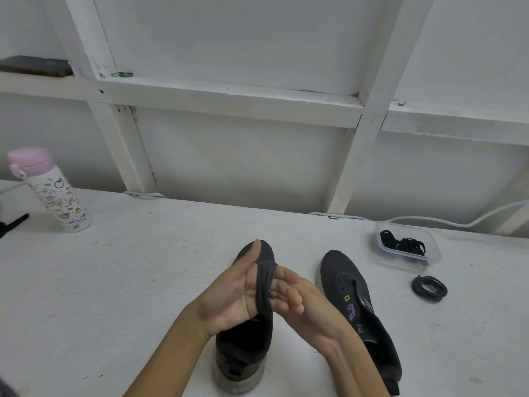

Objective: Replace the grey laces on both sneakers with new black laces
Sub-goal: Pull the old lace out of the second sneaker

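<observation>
Two dark sneakers stand side by side on the white table, toes pointing away: the left sneaker [243, 348] under my hands and the right sneaker [357, 310], whose eyelets look empty. A dark grey lace [264, 287] is wound in a bundle around the straight fingers of my left hand [229, 293], palm up, thumb raised. My right hand [297, 296] comes in from the right and its fingers pinch the bundle. New black laces [403, 243] lie in a clear plastic box [432, 257] at the right. A coiled black lace [429, 288] lies on the table in front of the box.
A pink-capped patterned bottle [53, 193] stands at the far left near a black object at the edge. A white cable [446, 220] runs along the back of the table [114, 267]. White wall framing rises behind, with a green rubber band [122, 74] on its ledge.
</observation>
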